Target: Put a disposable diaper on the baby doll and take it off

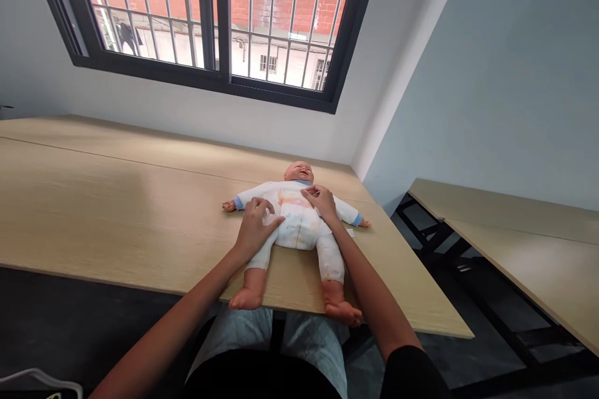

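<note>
A baby doll point(302, 171) lies on its back on the wooden table, arms spread and legs toward me. It wears a white suit with blue cuffs and collar, and a white diaper point(297, 227) with a faint coloured print covers its belly. My left hand point(255, 222) rests at the diaper's side on the left, thumb stretched over its front and apart from the bent fingers. My right hand point(322, 202) is above the doll's chest near the diaper's top edge. Its thumb and fingertips are pinched together; what lies between them is too small to make out.
The doll's feet reach the front edge of the table point(187, 224). A small white flap point(350, 232) shows beside the doll's hip, by my right forearm. Another table point(528, 243) stands to the right across a gap. A barred window point(219, 19) is behind.
</note>
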Demonstrator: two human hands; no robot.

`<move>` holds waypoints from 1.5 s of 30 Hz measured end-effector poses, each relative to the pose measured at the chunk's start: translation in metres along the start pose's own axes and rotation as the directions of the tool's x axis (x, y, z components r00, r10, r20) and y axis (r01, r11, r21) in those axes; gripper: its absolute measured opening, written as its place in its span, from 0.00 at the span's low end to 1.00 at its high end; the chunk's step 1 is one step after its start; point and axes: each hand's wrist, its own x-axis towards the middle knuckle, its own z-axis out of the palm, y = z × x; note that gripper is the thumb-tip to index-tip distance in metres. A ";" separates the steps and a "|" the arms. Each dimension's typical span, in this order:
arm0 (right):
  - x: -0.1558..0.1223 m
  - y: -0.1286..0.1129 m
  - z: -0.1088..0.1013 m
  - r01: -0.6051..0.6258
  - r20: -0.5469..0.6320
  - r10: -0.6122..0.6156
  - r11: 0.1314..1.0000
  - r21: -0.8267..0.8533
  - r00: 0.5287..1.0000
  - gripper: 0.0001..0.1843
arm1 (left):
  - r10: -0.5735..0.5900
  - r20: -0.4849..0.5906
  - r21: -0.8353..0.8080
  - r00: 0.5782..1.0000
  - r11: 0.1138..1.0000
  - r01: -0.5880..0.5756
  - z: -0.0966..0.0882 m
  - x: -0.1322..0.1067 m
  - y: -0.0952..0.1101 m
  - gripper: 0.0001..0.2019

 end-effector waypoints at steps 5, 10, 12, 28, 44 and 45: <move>-0.002 0.013 -0.015 -0.014 -0.154 0.011 1.000 -0.019 0.988 0.19 | 0.333 0.296 0.143 0.895 0.911 -0.386 0.003 -0.002 0.026 0.13; -0.015 0.023 -0.040 -0.034 -0.236 0.022 0.998 -0.045 0.971 0.20 | 0.324 0.687 0.212 0.651 0.767 -0.606 0.030 0.013 0.045 0.22; -0.023 0.029 -0.051 -0.059 -0.239 0.039 0.995 -0.078 0.970 0.18 | 0.277 0.749 0.234 0.602 0.740 -0.631 0.044 0.024 0.046 0.23; -0.072 0.070 -0.113 -0.286 0.236 0.314 0.947 -0.146 0.920 0.21 | 0.405 0.541 0.193 0.737 0.793 -0.578 0.060 0.065 0.054 0.12; -0.062 0.068 -0.099 -0.360 0.103 0.346 0.865 0.350 0.933 0.21 | 0.155 0.851 0.283 0.501 0.669 -0.688 0.115 0.055 0.064 0.22; -0.063 0.069 -0.099 -0.365 0.119 0.345 0.872 0.326 0.931 0.22 | 0.141 0.848 0.301 0.511 0.666 -0.683 0.115 0.057 0.062 0.23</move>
